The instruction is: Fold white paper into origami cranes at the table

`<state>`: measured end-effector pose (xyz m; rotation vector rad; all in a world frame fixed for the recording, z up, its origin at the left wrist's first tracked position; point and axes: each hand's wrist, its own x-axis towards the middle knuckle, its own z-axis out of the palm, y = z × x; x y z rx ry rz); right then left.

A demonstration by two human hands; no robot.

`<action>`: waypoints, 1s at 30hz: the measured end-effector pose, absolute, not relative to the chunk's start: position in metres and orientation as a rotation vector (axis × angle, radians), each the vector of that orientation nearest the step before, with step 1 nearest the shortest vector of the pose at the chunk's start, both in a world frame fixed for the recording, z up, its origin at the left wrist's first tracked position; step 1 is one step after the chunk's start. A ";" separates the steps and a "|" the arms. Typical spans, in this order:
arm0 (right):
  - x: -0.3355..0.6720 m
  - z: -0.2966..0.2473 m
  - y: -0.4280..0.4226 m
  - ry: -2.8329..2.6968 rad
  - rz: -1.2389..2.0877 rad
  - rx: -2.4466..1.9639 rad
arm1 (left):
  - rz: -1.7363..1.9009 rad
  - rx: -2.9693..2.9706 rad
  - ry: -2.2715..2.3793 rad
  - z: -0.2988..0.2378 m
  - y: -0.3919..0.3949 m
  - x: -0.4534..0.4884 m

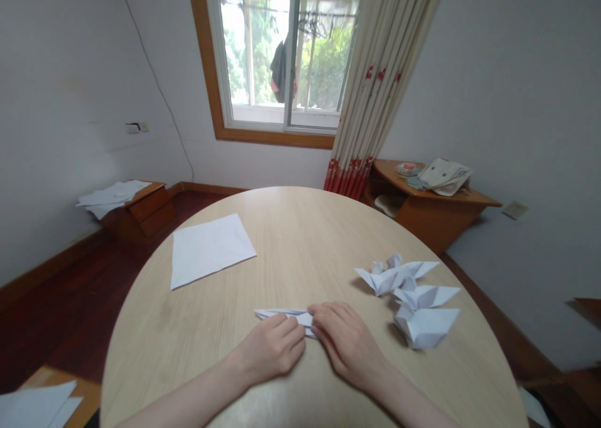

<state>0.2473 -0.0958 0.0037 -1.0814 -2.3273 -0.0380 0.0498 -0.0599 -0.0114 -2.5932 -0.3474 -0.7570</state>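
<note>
A narrow, flat piece of folded white paper (pixel 282 315) lies on the round wooden table (pixel 300 240) near its front. My left hand (pixel 272 348) rests on its middle with the fingers curled down, pressing it. My right hand (pixel 347 340) lies on its right end, fingers together and bent onto the paper. Most of the piece is hidden under both hands; only its left tip shows.
Three finished folded paper figures (pixel 413 296) sit to the right. A flat white sheet (pixel 209 248) lies at the far left of the table. Low wooden cabinets with papers stand by the walls (pixel 136 206) (pixel 432 196). More sheets (pixel 35 403) lie at bottom left.
</note>
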 end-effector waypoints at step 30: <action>0.247 -0.008 -0.092 -2.303 0.197 -1.061 | -1.085 -3.170 -0.889 -0.022 -0.051 0.050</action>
